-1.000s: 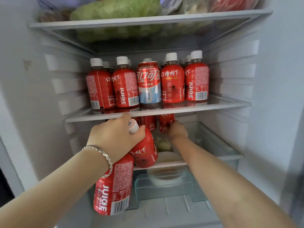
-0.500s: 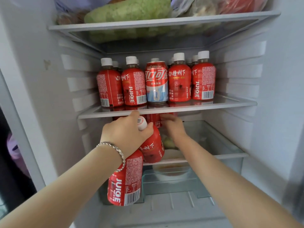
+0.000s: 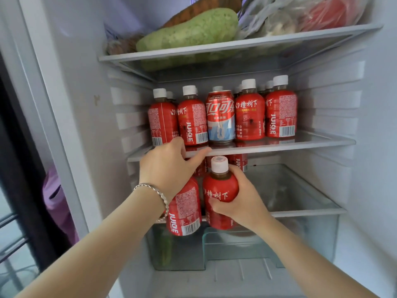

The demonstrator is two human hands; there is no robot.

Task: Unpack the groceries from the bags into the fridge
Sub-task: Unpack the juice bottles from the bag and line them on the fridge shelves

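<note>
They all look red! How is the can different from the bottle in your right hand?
The can has a flat top; the bottle has a white cap. The can has a blue patch; the bottle has none. The can stands on a shelf; the right hand grips the bottle. Both are mostly red.

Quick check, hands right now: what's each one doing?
Left hand: holds the barcode-facing juice bottle by its top.
Right hand: grips the white-capped juice bottle.
</note>
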